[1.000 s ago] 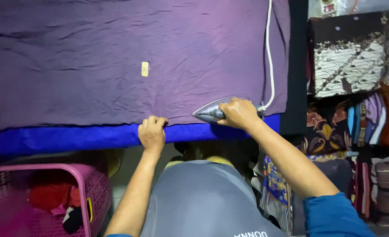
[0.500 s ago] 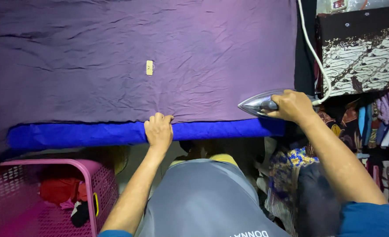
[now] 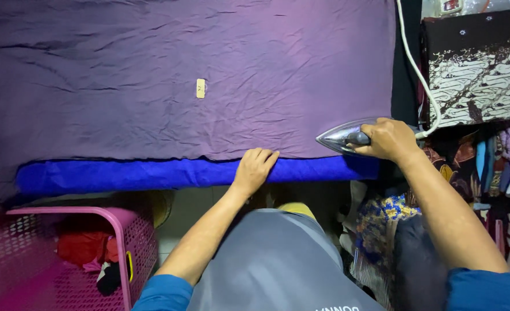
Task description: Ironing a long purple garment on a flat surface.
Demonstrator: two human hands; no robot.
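Purple cloth (image 3: 151,75) lies spread across the blue-padded board (image 3: 151,174), its small label (image 3: 201,88) near the middle and creases running off leftward. Our left hand (image 3: 255,167) presses flat, fingers extended and holding nothing, pinning the near hem; we should keep it taut. Our right hand (image 3: 388,140) is wrapped closed around the iron (image 3: 344,137) at the cloth's right edge. Open fabric stretches left; the white cord (image 3: 416,72) and stacked patterned textiles (image 3: 479,69) crowd the right.
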